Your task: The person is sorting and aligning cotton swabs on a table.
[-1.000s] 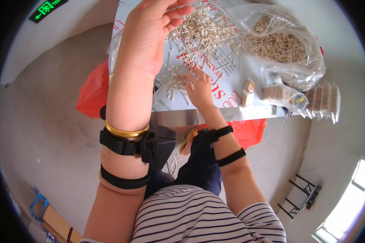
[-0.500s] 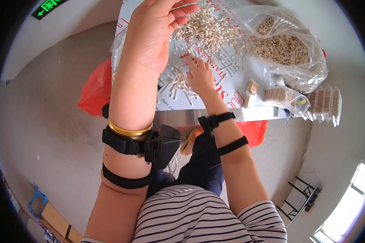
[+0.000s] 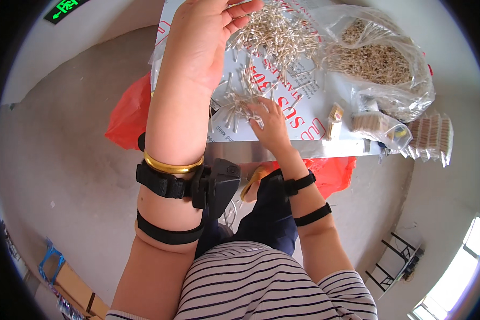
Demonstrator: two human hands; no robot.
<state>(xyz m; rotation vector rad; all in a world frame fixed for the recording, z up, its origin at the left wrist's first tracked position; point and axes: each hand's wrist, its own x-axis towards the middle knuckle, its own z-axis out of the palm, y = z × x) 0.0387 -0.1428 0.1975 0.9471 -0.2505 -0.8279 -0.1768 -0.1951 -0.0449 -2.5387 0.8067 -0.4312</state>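
My left hand [image 3: 205, 40] is raised close to the camera, palm turned right, fingers together and slightly curled over the far pile of small pale sticks [image 3: 280, 34]; whether it holds any is unclear. My right hand [image 3: 269, 120] rests palm down on the white printed sheet [image 3: 304, 114], fingers spread into a small cluster of the sticks [image 3: 237, 106] near the table's front edge. Both forearms wear black straps, and the left wrist also carries a gold bangle [image 3: 170, 165] and a black device [image 3: 218, 186].
A clear plastic bag [image 3: 376, 61] full of the sticks lies at the back right. Small bundled packs [image 3: 429, 136] and little wooden blocks [image 3: 334, 118] sit by the right front edge. Red plastic [image 3: 128, 114] hangs under the table. A cardboard box [image 3: 74, 285] stands on the floor, lower left.
My right hand has slid left and a little away from me, onto the small cluster of sticks. My left hand stays raised over the far pile.
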